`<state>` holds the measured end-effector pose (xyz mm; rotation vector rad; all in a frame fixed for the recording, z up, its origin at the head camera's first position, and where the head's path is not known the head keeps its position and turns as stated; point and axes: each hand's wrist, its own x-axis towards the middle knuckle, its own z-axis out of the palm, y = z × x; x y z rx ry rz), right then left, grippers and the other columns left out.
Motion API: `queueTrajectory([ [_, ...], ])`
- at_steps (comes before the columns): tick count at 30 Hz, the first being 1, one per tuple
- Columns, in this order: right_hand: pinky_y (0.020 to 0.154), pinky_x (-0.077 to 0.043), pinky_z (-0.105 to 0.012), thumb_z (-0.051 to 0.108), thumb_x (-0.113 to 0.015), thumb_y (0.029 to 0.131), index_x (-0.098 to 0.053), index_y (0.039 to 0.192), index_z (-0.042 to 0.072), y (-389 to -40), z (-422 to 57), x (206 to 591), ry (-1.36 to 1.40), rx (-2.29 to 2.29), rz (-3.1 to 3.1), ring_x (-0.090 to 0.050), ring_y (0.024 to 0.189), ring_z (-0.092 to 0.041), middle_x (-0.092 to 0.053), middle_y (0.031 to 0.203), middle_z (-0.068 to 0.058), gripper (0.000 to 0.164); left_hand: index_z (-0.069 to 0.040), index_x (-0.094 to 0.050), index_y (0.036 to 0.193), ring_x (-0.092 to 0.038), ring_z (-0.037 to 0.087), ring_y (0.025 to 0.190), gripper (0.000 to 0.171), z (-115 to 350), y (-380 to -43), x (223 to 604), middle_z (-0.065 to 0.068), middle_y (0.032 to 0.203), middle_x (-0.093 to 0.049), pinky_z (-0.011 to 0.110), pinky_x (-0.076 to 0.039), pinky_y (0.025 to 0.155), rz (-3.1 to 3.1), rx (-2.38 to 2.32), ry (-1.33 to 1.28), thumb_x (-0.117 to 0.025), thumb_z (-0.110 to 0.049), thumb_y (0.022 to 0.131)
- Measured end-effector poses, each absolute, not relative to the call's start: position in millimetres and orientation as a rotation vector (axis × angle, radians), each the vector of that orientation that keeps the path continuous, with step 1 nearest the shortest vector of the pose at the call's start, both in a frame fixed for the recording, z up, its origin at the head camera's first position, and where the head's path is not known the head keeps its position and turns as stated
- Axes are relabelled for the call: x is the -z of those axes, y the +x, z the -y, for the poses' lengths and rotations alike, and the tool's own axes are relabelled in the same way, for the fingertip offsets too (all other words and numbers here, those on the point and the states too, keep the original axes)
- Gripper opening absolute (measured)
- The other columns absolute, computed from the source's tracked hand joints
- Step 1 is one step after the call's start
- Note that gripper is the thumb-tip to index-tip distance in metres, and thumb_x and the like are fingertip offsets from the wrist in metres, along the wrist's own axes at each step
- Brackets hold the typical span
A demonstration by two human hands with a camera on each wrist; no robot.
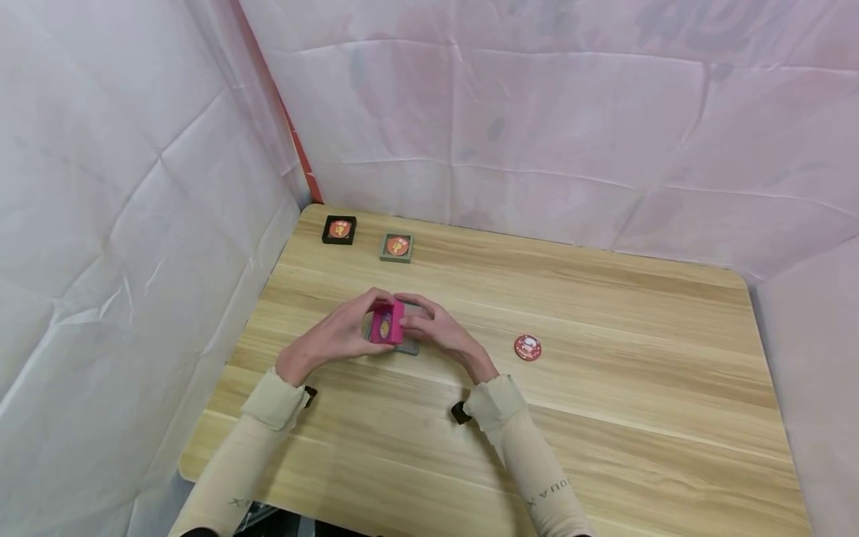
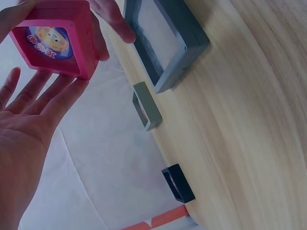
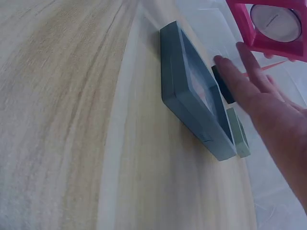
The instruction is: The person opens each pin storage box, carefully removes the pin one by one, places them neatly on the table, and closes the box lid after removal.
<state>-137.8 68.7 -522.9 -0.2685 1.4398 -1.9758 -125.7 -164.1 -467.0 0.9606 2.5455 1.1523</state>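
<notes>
A pink square display frame [image 1: 397,328] is held upright between the two hands, over the table. My left hand [image 1: 338,328] grips it from the left, with thumb and fingers on opposite edges. Inside sits a round badge [image 2: 50,42] with a yellow cartoon figure on purple; its pale back [image 3: 276,23] shows in the right wrist view. My right hand [image 1: 439,324] holds the frame's right side, one finger arched towards its top edge. Below them a blue-grey display frame [image 3: 175,81] lies flat on the table, partly hidden in the head view.
Behind the hands, a black frame [image 1: 326,231] and a green-grey frame [image 1: 396,258] each contain a red-orange round piece. A red round badge [image 1: 527,347] lies on the wooden table [image 1: 637,388] to the right. White cloth walls [image 1: 523,119] enclose the back and sides.
</notes>
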Motion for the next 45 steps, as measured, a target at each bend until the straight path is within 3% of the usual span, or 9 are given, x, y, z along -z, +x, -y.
queueTrajectory([
  [4, 0.112, -0.051, -0.041, 0.012, -0.056, 0.103, -0.037, 0.153, 0.006, -137.0, -71.2, 525.4, -0.286, 1.998, -1.438, -0.067, 0.116, -0.011, -0.054, 0.146, -0.031, 0.054, -0.010, -0.049, 0.134, -0.064, 0.023, 0.116, 0.071, 159.6, -125.4, 465.0, 0.009, 0.128, -0.064, 0.044, -0.060, 0.097, -2.542, -1.163, 0.968, -0.088, -0.020, 0.076],
  [9, 0.099, -0.056, -0.028, 0.008, -0.055, 0.102, -0.040, 0.143, 0.005, -136.6, -73.7, 528.1, -0.240, 2.032, -1.423, -0.071, 0.105, -0.010, -0.064, 0.125, -0.013, 0.044, -0.010, -0.048, 0.134, -0.064, 0.024, 0.114, 0.071, 154.7, -125.9, 464.0, 0.011, 0.128, -0.065, 0.045, -0.061, 0.094, -2.527, -1.171, 0.977, -0.088, -0.020, 0.077],
  [15, 0.092, -0.058, -0.027, 0.003, -0.055, 0.098, -0.044, 0.120, 0.011, -135.8, -75.1, 530.5, -0.200, 2.061, -1.412, -0.071, 0.099, -0.013, -0.068, 0.111, -0.005, 0.025, -0.009, -0.048, 0.134, -0.064, 0.025, 0.110, 0.070, 150.1, -126.5, 465.6, 0.011, 0.127, -0.064, 0.045, -0.062, 0.089, -2.500, -1.202, 0.983, -0.088, -0.017, 0.076],
  [20, 0.085, -0.059, -0.027, 0.002, -0.054, 0.095, -0.041, 0.109, 0.015, -134.1, -76.1, 531.1, -0.168, 2.055, -1.428, -0.070, 0.094, -0.013, -0.066, 0.109, -0.007, 0.023, -0.010, -0.048, 0.134, -0.065, 0.024, 0.110, 0.071, 147.5, -125.4, 467.1, 0.011, 0.126, -0.065, 0.045, -0.063, 0.089, -2.493, -1.218, 0.964, -0.088, -0.017, 0.076],
  [36, 0.081, -0.062, -0.028, 0.002, -0.055, 0.093, -0.036, 0.101, 0.016, -137.9, -72.0, 532.0, -0.144, 2.074, -1.361, -0.070, 0.089, -0.014, -0.062, 0.104, -0.006, 0.025, -0.007, -0.043, 0.137, -0.066, 0.027, 0.114, 0.080, 146.9, -124.2, 464.7, 0.015, 0.127, -0.065, 0.045, -0.062, 0.094, -2.539, -1.193, 0.945, -0.090, -0.016, 0.073],
  [45, 0.083, -0.063, -0.028, 0.003, -0.057, 0.093, -0.038, 0.103, 0.013, -139.2, -79.3, 528.2, -0.164, 2.087, -1.343, -0.072, 0.093, -0.014, -0.065, 0.107, -0.007, 0.024, -0.008, -0.042, 0.145, -0.063, 0.029, 0.123, 0.086, 145.7, -125.6, 463.3, 0.017, 0.137, -0.063, 0.049, -0.058, 0.101, -2.541, -1.196, 0.955, -0.091, -0.018, 0.074],
])
